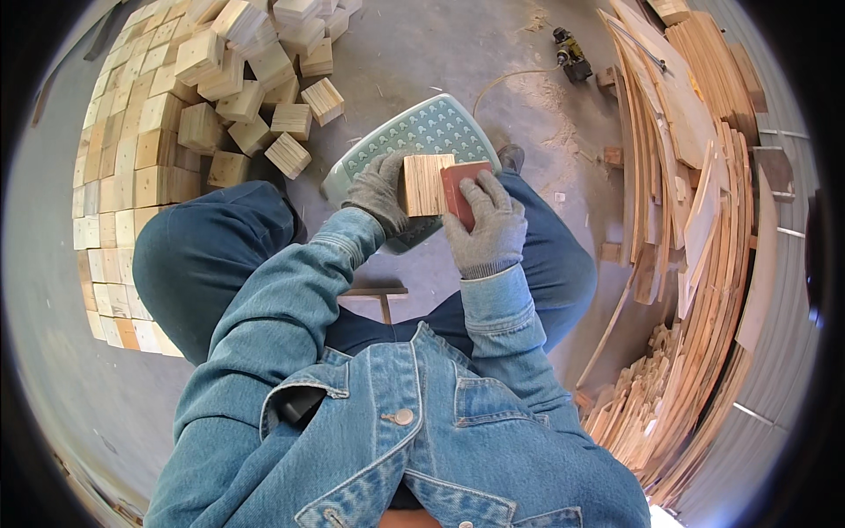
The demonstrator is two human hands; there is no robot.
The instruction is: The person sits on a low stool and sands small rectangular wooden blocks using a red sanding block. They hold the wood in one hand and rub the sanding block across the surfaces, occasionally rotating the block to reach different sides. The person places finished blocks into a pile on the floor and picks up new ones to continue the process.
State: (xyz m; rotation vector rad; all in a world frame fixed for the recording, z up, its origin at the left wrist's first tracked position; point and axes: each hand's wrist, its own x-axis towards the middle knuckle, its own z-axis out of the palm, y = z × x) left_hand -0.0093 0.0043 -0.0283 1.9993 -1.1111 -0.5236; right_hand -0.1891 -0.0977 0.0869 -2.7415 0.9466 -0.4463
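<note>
1. The left hand point(378, 191), in a grey glove, grasps the left side of a wooden block point(427, 187).
2. The right hand point(489, 223), gloved alike, grips a flat red-brown pad point(456, 187), which lies against the block's right part.
3. The block is between the hands, over a pale green stool point(431, 130) with a patterned top; whether it rests on the stool or is held just above is hard to tell from overhead.
4. At the left, many cut blocks point(123, 189) stand in tight rows, with loose ones point(251, 101) heaped beside them.
5. Ahead, a drill point(572, 55) lies near scattered sawdust point(550, 106).
6. Long boards point(709, 299) are piled at the right.
</note>
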